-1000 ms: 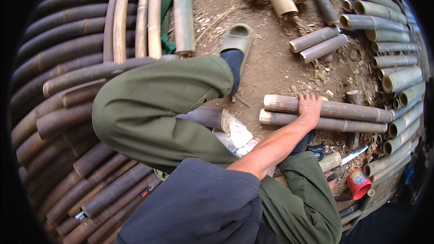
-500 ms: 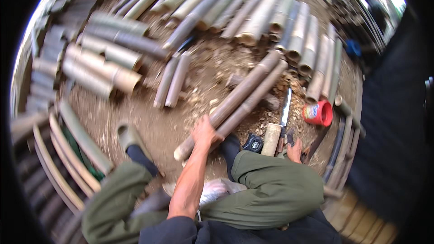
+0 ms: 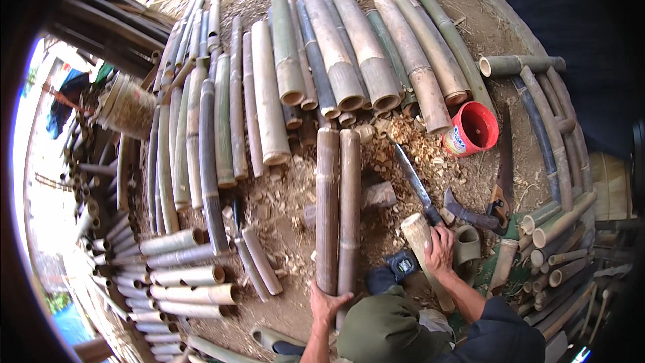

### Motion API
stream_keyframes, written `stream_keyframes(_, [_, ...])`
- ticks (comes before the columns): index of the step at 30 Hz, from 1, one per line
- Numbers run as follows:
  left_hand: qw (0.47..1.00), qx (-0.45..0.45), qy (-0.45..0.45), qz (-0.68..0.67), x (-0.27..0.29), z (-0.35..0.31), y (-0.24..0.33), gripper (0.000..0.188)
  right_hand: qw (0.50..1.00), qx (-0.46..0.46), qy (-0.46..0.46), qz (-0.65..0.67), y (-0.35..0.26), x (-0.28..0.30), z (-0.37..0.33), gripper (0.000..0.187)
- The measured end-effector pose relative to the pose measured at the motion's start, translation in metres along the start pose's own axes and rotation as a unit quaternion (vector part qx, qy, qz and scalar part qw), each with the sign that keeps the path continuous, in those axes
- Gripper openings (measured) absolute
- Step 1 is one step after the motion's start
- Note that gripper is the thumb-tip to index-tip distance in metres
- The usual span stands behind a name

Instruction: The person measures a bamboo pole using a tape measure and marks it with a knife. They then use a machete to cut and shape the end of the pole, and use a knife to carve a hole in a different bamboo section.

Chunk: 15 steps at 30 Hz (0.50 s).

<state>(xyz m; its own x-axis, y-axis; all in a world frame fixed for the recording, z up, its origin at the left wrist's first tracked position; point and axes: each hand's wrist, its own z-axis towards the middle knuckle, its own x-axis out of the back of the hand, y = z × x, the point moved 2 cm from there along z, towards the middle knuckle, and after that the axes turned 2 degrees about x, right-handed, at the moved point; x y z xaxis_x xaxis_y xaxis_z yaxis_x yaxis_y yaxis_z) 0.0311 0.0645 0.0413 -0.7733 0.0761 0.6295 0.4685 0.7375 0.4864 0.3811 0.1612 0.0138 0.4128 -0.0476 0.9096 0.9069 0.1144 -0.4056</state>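
Observation:
Two brown bamboo lengths, a left one and a right one, lie side by side, pointing away from me. My left hand grips them near their close end, thumb across the right one. My right hand has fingers and thumb apart, against a pale wooden cylinder and near the handle end of a long knife. How far the fingers touch that handle is unclear. A curved dark blade and a saw lie to the right. A black tape measure sits left of the cylinder.
Rows of cut bamboo spread across the far ground, with more bamboo stacked at the left. A red tub lies tipped near wood chips. A bamboo frame stands at the right. Two short pieces lie left of the poles.
The view has turned, and the two bamboo lengths now point straight ahead rather than up to the right. My left hand stays on them. My right hand has come closer to the wooden cylinder.

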Motion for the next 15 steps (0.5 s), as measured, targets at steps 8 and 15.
stream_keyframes(8, [0.999,0.053,-0.008,0.002,-0.005,-0.001,0.031,0.108,0.998,-0.037,-0.036,-0.022,0.011,0.017,0.012,0.055])
stream_keyframes(15, [0.996,0.067,-0.028,0.041,-0.012,0.015,-0.01,0.102,0.998,-0.014,-0.051,-0.027,0.014,0.006,0.03,0.057])
